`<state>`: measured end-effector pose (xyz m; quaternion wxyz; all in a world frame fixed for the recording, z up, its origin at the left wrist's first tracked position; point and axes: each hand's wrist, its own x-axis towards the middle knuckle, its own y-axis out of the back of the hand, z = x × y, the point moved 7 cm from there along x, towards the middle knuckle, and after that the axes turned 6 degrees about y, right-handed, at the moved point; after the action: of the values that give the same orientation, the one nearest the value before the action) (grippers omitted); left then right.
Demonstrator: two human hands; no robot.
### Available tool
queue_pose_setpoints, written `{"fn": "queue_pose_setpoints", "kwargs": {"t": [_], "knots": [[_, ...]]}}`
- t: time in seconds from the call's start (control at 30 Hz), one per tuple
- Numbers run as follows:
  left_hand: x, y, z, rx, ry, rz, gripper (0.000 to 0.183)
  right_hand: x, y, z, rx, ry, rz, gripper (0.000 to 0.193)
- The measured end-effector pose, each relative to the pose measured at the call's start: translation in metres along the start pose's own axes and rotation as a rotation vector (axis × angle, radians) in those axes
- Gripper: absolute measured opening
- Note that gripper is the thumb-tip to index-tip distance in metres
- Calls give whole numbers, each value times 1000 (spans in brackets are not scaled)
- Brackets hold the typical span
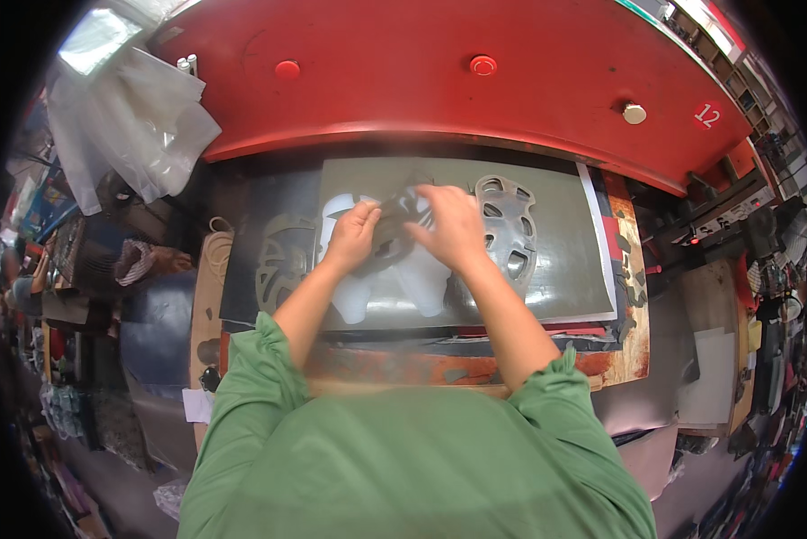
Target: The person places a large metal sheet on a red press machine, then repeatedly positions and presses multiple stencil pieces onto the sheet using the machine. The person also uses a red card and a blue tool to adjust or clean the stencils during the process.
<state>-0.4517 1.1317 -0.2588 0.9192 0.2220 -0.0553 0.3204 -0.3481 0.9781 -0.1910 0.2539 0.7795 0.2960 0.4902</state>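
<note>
My left hand [354, 235] pinches a dark, thin sheet piece with cut-out holes [393, 235], blurred by motion. My right hand [455, 225] is at the far side of that piece, its thumb and fingers spread apart; whether it touches the piece is unclear. Beneath lie white, sole-shaped pieces [354, 301] on a grey-green board [561, 283]. Right of my right hand rests a grey shaped frame with several oval openings [509, 229], perhaps a cutting die. A similar frame [282, 256] lies left of my left hand, on a dark surface.
A red machine front [385, 99] with red buttons [483, 65] and a pale knob [634, 113] stands over the board's far edge. Clear plastic sheets [134, 126] hang at the far left. Stacked sheets [547, 331] and a stained wooden edge [633, 346] lie under the board.
</note>
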Motion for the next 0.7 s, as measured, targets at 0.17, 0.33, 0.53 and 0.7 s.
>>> {"fn": "queue_pose_setpoints", "kwargs": {"t": [0.17,0.33,0.53,0.7], "knots": [[1,-8,-12,-72,73,-29,18,25,-39,15,0,-104,-378,56],[14,-15,-11,-162,404,-259,18,22,-53,27,39,-143,-499,52],[46,-17,38,550,215,-238,44,18,-57,36,157,-204,-323,54],[35,-22,35,427,249,-219,37,17,-44,36,89,-162,-185,62]]}}
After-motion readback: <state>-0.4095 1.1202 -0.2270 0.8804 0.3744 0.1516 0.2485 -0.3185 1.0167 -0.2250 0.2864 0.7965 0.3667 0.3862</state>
